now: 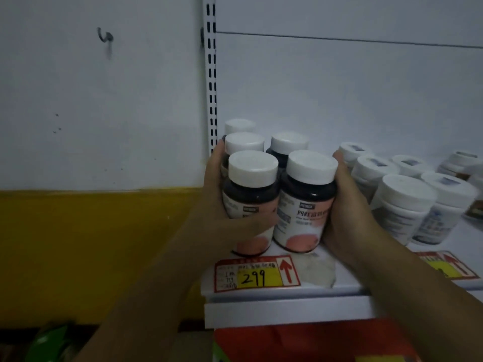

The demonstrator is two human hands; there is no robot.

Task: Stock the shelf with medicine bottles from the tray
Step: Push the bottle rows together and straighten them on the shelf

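Several dark medicine bottles with white caps and pink labels stand in two rows on the white shelf (347,280). My left hand (222,205) wraps the front left bottle (251,202), thumb across its label. Against the outer side of the front right bottle (307,205) my right hand (347,205) is cupped. More bottles of the same kind stand behind: one (244,143) on the left, one (287,145) on the right, and a cap (239,125) at the very back. The tray is out of view.
White bottles (402,207) with white caps crowd the shelf to the right of my right hand. A price tag (257,274) reading 299 lies on the shelf front, another tag (449,265) farther right. A slotted upright (211,74) borders the shelf's left end.
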